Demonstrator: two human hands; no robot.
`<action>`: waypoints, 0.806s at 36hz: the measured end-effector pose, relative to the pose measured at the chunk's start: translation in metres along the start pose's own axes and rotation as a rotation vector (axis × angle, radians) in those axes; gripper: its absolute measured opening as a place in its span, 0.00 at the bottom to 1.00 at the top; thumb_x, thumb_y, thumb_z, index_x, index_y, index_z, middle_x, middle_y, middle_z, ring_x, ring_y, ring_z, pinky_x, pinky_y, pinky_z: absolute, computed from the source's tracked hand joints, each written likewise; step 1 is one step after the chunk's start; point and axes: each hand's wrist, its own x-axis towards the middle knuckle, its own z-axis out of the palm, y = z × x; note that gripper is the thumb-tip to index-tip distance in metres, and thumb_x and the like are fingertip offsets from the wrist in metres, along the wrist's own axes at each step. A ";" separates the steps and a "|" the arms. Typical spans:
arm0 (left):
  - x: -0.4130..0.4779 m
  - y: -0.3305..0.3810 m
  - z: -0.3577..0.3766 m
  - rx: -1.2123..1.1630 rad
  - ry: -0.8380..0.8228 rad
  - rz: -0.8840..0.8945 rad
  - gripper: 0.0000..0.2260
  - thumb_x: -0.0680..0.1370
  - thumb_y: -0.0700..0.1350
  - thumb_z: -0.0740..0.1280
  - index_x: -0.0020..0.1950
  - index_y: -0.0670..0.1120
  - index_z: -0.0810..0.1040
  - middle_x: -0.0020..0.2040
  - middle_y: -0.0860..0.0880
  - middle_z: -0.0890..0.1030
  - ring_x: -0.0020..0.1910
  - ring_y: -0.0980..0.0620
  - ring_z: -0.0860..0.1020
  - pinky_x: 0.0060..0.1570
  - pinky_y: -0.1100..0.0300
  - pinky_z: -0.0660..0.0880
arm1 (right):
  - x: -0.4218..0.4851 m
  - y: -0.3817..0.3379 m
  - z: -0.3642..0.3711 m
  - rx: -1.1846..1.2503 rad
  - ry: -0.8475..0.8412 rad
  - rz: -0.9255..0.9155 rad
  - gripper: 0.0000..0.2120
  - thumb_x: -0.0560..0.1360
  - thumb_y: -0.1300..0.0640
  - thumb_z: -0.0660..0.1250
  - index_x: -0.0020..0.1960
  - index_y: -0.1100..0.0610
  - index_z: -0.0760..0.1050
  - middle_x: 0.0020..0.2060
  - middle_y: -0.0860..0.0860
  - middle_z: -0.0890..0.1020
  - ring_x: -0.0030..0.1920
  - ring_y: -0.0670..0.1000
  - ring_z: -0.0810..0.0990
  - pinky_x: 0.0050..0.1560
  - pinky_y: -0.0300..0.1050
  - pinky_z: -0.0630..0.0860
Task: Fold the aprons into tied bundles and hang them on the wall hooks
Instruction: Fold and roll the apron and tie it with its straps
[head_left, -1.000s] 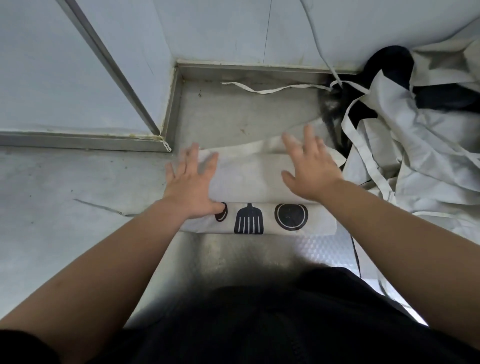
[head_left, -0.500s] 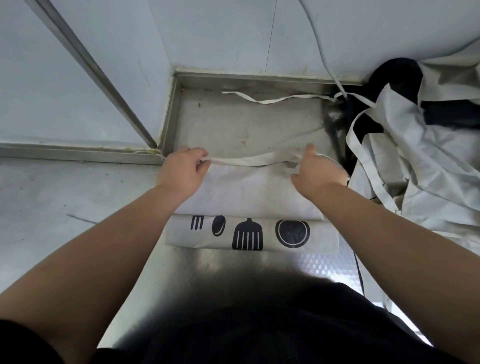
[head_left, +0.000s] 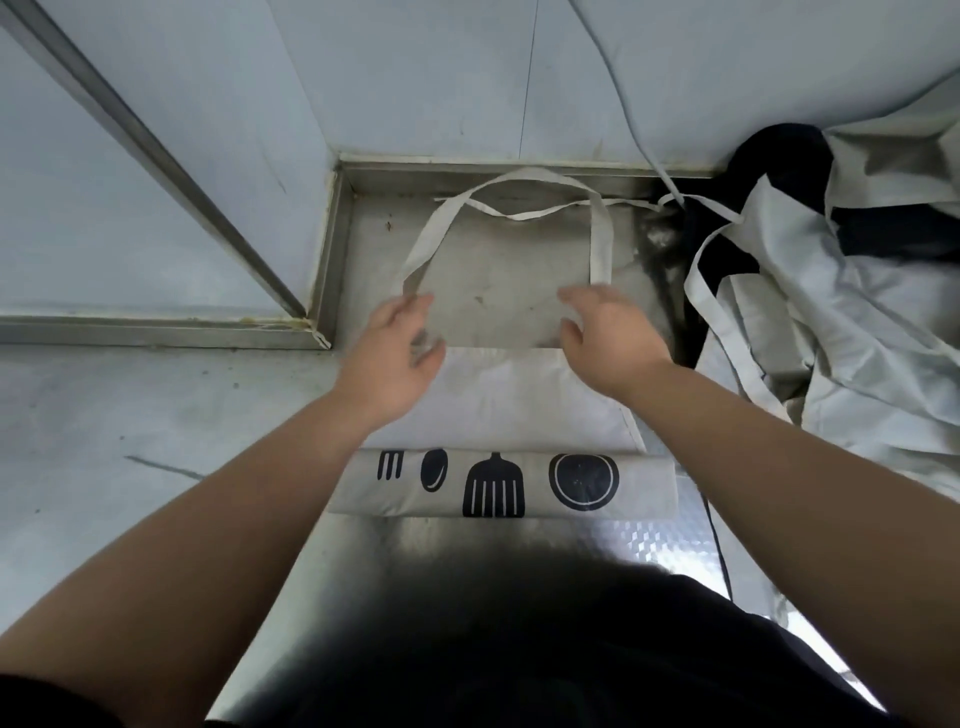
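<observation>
A person's left hand (head_left: 392, 358) and right hand (head_left: 610, 340), fingers loosely spread and gripping nothing, hover at the ends of a flat cotton neck loop (head_left: 524, 179) fanned toward the pale wall (head_left: 415, 78). The folded apron (head_left: 498, 405), its rolled hem printed with black utensils, lies on the brushed-steel counter (head_left: 156, 415). Just right, a crumpled heap of grey aprons (head_left: 857, 322) crowds the corner, straps trailing.
</observation>
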 end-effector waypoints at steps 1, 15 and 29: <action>-0.010 0.001 0.005 0.029 0.019 0.020 0.25 0.79 0.45 0.64 0.75 0.47 0.63 0.72 0.46 0.63 0.62 0.59 0.65 0.62 0.68 0.57 | -0.006 0.002 0.006 -0.008 -0.021 -0.024 0.19 0.80 0.56 0.56 0.71 0.56 0.66 0.68 0.56 0.70 0.67 0.56 0.69 0.64 0.47 0.67; -0.115 -0.016 0.038 0.308 -0.144 0.314 0.21 0.77 0.51 0.52 0.64 0.47 0.77 0.59 0.45 0.79 0.57 0.42 0.78 0.58 0.48 0.71 | -0.097 0.023 0.056 -0.368 -0.197 -0.280 0.12 0.79 0.55 0.55 0.59 0.50 0.74 0.54 0.50 0.76 0.56 0.57 0.74 0.56 0.48 0.68; -0.118 -0.008 0.024 0.296 -0.331 0.147 0.31 0.64 0.67 0.57 0.62 0.55 0.76 0.56 0.53 0.75 0.59 0.50 0.73 0.58 0.56 0.70 | -0.120 0.017 0.041 -0.319 -0.366 -0.187 0.18 0.78 0.41 0.53 0.56 0.49 0.74 0.50 0.48 0.78 0.55 0.53 0.76 0.47 0.46 0.72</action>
